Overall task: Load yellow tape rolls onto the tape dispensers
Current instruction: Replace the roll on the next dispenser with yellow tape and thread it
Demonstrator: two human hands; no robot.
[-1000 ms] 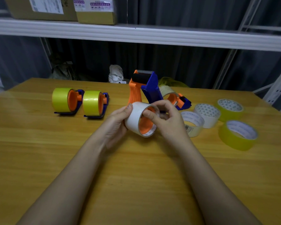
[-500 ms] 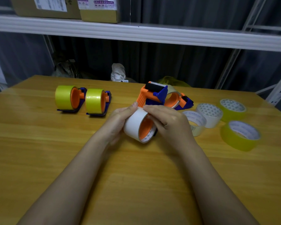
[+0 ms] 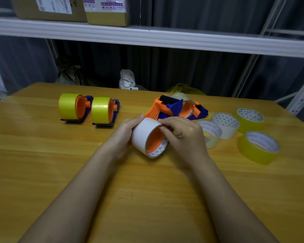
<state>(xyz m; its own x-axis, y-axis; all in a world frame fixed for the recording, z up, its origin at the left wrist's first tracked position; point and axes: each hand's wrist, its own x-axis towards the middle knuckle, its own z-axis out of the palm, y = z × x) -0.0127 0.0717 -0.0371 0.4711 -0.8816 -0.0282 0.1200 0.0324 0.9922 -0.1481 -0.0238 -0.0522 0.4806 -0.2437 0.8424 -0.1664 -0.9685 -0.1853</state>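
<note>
A white tape roll (image 3: 142, 134) sits on the orange hub of an orange-and-blue tape dispenser (image 3: 161, 107) at the table's middle. My left hand (image 3: 125, 131) grips the roll's left side. My right hand (image 3: 182, 132) holds its right rim and the dispenser body. Two dispensers with yellow rolls, one (image 3: 68, 106) beside the other (image 3: 102, 110), stand at the left. Two loose yellow rolls lie at the right, one far (image 3: 251, 118), one near (image 3: 258, 148). Another dispenser (image 3: 195, 109) lies behind the held one.
Two pale loose rolls, one white (image 3: 225, 124) and one clear (image 3: 210, 133), lie right of my right hand. A white shelf (image 3: 165, 39) with cardboard boxes (image 3: 105, 10) runs above the wooden table's (image 3: 147, 199) far edge. A metal rack (image 3: 302, 100) stands at right.
The held dispenser has tipped from upright down toward the table. Both hands with the white roll have lowered slightly and stayed on it.
</note>
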